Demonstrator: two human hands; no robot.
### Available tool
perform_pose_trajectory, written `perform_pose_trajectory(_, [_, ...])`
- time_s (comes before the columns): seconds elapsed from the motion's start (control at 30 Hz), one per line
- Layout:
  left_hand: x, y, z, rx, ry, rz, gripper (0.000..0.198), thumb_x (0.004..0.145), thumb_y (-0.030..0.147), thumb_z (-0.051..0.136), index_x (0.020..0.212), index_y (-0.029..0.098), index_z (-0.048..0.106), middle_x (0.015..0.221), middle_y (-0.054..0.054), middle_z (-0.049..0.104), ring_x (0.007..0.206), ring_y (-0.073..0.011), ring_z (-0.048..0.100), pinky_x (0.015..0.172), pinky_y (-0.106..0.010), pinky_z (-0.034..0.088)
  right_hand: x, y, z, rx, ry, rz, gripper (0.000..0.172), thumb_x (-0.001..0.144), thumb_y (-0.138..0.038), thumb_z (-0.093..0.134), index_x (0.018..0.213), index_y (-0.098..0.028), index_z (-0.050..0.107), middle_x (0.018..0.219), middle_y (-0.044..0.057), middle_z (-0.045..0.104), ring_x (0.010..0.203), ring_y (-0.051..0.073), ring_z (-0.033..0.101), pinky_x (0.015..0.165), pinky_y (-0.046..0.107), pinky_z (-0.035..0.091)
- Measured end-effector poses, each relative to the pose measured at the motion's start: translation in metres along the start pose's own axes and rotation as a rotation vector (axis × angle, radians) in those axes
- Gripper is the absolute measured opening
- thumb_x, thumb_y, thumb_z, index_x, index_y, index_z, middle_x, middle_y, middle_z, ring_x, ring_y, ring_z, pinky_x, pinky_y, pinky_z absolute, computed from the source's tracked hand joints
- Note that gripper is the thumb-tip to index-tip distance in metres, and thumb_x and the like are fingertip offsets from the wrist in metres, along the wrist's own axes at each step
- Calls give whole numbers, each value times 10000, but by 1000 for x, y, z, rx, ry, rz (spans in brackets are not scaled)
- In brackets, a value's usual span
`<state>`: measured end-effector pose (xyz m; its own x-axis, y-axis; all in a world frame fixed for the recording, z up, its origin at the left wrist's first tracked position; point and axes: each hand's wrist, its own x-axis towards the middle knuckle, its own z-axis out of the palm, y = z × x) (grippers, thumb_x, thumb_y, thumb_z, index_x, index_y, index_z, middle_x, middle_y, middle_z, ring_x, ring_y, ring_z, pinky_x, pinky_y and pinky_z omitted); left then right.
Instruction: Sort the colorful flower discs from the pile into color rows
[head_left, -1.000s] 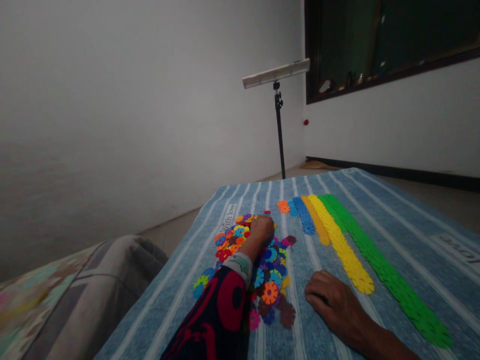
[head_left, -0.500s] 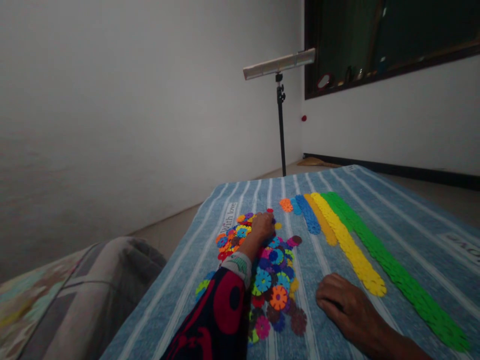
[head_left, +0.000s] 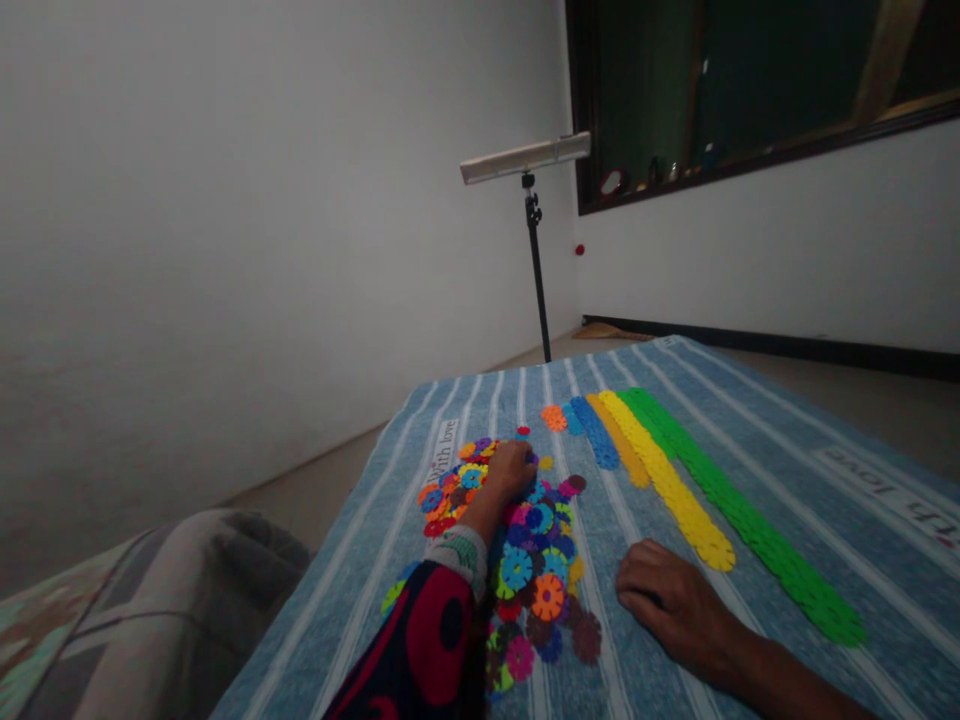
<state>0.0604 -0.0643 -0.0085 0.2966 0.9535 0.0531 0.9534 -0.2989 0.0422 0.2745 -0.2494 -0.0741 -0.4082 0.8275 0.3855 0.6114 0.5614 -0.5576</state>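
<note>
A heap of small flower-shaped plastic discs [head_left: 525, 545] in many colours lies on a blue striped cloth [head_left: 750, 440]. My left hand [head_left: 510, 468], in a red and black patterned sleeve, reaches into the far end of the heap with its fingers curled down on the discs; what they grip is hidden. My right hand [head_left: 664, 600] rests palm down on the cloth to the right of the heap, fingers bent, nothing seen in it. Beyond it run sorted rows of discs: green [head_left: 735, 510], yellow [head_left: 667, 480], orange-yellow [head_left: 619, 450], blue [head_left: 592, 430] and a short orange one [head_left: 555, 417].
A black stand [head_left: 536, 270] with a white light bar on top stands on the floor past the cloth's far edge. A dark window frame [head_left: 750, 80] fills the right wall. A folded grey blanket [head_left: 165, 610] lies at the left, beside the cloth.
The view has swung a little to the right and down. My left hand has stayed at the far end of the heap; my right hand has kept its place on the cloth.
</note>
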Motion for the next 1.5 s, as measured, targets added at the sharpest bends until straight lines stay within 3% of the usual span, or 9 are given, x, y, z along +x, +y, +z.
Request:
perform_pose_trajectory(0.73, [-10, 5, -4, 29, 76, -136, 222, 788, 249, 568, 956, 189, 700, 1022, -94, 735, 1028, -233, 661, 812, -278, 448, 7, 4, 4, 39, 50, 3, 221, 856, -121, 507, 680, -192, 621, 732, 10, 611, 776, 153, 560, 735, 301, 397])
perform_pose_trajectory(1.0, [-9, 1, -1, 21, 104, -94, 238, 793, 302, 586, 960, 179, 703, 1009, -93, 740, 1008, -227, 664, 789, -265, 440, 8, 3, 4, 34, 46, 24, 210, 854, -116, 528, 683, -191, 624, 745, 10, 621, 787, 153, 562, 740, 299, 390])
perform_pose_trajectory(1.2, [-2, 7, -4, 7, 68, -82, 258, 830, 355, 569, 955, 178, 710, 1023, -93, 737, 988, -225, 667, 794, -275, 442, 8, 2, 4, 44, 51, 44, 199, 846, -118, 541, 678, -190, 619, 736, 8, 614, 785, 153, 564, 713, 289, 383])
perform_pose_trajectory(1.5, [8, 21, -2, 11, 33, -124, 268, 816, 263, 549, 1014, 168, 704, 1057, -111, 733, 1031, -233, 661, 841, -282, 456, 8, 2, 4, 78, 38, 75, 199, 849, -126, 542, 693, -200, 640, 753, 10, 627, 811, 157, 577, 738, 294, 396])
